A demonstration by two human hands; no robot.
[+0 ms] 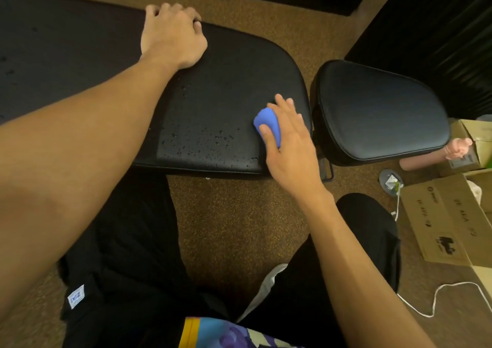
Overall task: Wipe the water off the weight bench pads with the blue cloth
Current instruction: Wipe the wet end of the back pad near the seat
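Note:
The long black bench pad (pixel 226 81) runs across the middle, with water droplets (pixel 207 139) scattered along its near edge. A smaller black seat pad (pixel 380 110) sits just to its right and looks dry. My right hand (pixel 287 139) presses the bunched blue cloth (pixel 267 125) flat against the right end of the long pad, thumb over the cloth. My left hand (pixel 173 33) rests on the far edge of the long pad, its fingers curled over that rim.
Brown speckled carpet (pixel 231 214) lies under the bench. Cardboard boxes (pixel 452 227) stand at the right, with a white cable (pixel 436 297) trailing on the floor. A dark mat (pixel 53 44) lies at far left. My black-trousered legs fill the foreground.

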